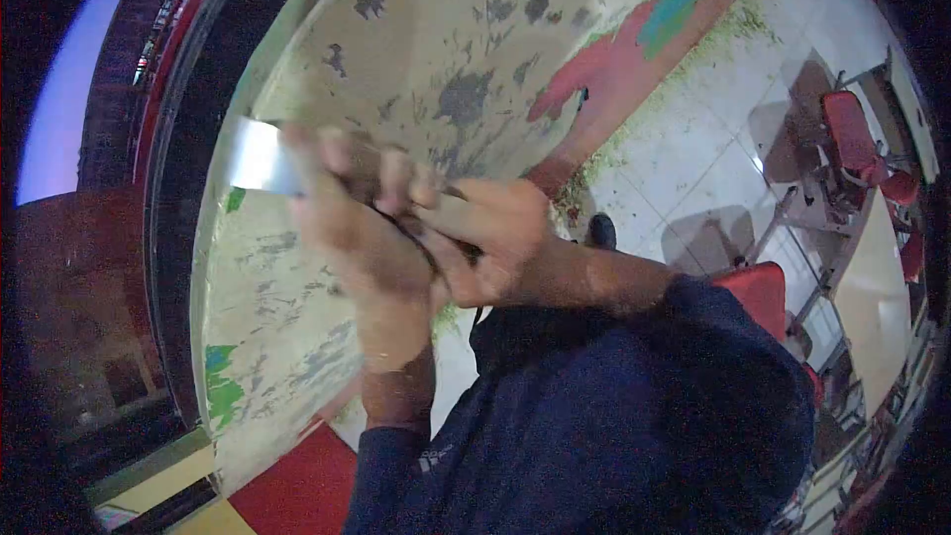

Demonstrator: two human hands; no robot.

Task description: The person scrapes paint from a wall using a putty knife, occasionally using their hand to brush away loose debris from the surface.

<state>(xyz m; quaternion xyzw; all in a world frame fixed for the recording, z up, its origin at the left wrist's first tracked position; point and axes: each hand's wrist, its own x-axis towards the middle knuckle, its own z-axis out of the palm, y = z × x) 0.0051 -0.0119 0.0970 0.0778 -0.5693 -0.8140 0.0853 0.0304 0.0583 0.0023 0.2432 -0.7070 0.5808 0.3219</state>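
Silvery metal, the scraper [260, 156] jutted just past our left hand [342, 233], the nearer one — long axis running back toward our right hand [500, 228] — and we gripped it with both, fingers curled.

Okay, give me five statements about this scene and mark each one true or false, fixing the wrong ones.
1. The left hand is closer to the blade than the right hand. True.
2. The blade is bright red. False: it is silvery.
3. The wall is evenly coated in one color. False: it is patchy, with gray, green and red areas.
4. Crumbs lie on the floor near the wall. True.
5. The sleeves are yellow. False: they are dark blue.
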